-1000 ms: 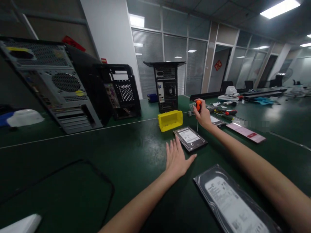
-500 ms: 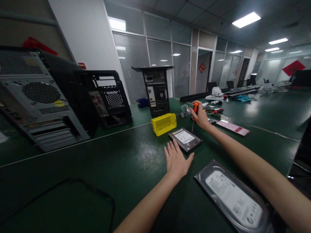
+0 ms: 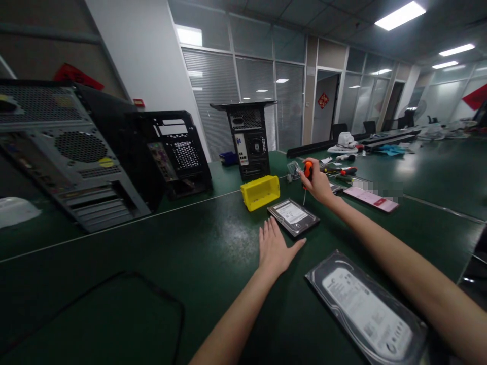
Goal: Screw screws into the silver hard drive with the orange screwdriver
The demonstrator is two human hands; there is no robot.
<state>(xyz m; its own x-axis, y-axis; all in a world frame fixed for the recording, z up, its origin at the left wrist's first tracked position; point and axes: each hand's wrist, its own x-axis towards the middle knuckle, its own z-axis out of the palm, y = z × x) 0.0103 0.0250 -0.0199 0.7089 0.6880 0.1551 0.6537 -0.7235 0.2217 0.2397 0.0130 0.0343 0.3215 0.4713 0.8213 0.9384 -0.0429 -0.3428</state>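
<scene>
A small hard drive (image 3: 292,217) lies label up on the green tabletop. My right hand (image 3: 317,181) is wrapped round the orange and black handle of a screwdriver (image 3: 308,171). Its shaft points down at the far right edge of the drive; whether the tip sits in a screw is too small to tell. My left hand (image 3: 276,248) is open, fingers stretched out and thumb spread, by the drive's near left edge. Closer to me, a larger hard drive (image 3: 365,309) lies in a clear bag beneath my right forearm. Just behind the small drive stands a yellow bin (image 3: 261,193).
Computer cases (image 3: 76,152) stand at the left, another case (image 3: 249,142) at the back. A phone (image 3: 371,197) and several tools (image 3: 344,171) lie beyond my right hand. A black cable (image 3: 152,286) crosses the near left tabletop.
The view has turned slightly, so the scene sits further right. My left hand has shifted a little off the small drive's edge. The screwdriver stays in my right hand at the same drive.
</scene>
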